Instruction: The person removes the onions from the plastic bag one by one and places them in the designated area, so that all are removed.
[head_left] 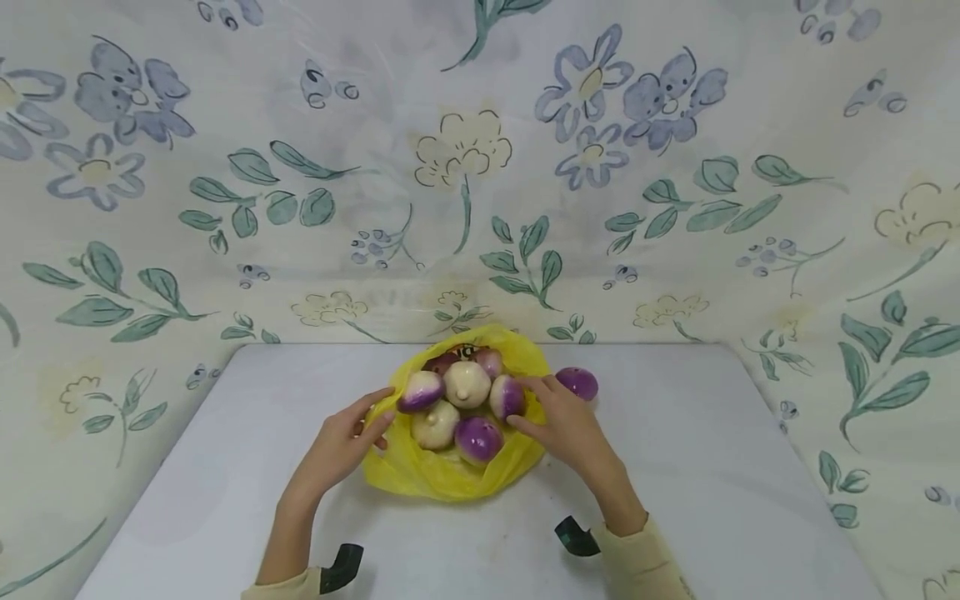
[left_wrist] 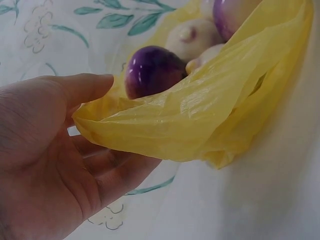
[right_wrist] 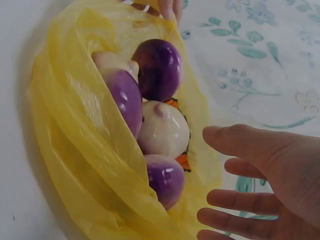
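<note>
A yellow plastic bag (head_left: pixel 442 483) lies wide open on the table, holding several glossy purple-and-white turnips (head_left: pixel 467 385). My left hand (head_left: pixel 341 446) is at the bag's left rim. In the left wrist view the rim of the bag (left_wrist: pixel 190 125) runs between the thumb above and the curled fingers (left_wrist: pixel 125 175) below. My right hand (head_left: pixel 566 421) reaches over the right rim, thumb and index finger on either side of a turnip (head_left: pixel 507 397). The right wrist view shows the right hand's fingers (right_wrist: pixel 245 200) straight and spread, holding nothing. Another purple turnip (head_left: pixel 577 383) lies outside the bag, behind the right hand.
The white table (head_left: pixel 217 467) ends at a back edge just behind the bag. A floral cloth (head_left: pixel 465 250) hangs behind it and shows at both sides. Black wrist mounts (head_left: pixel 342 568) stick out near each beige sleeve (head_left: pixel 641 558).
</note>
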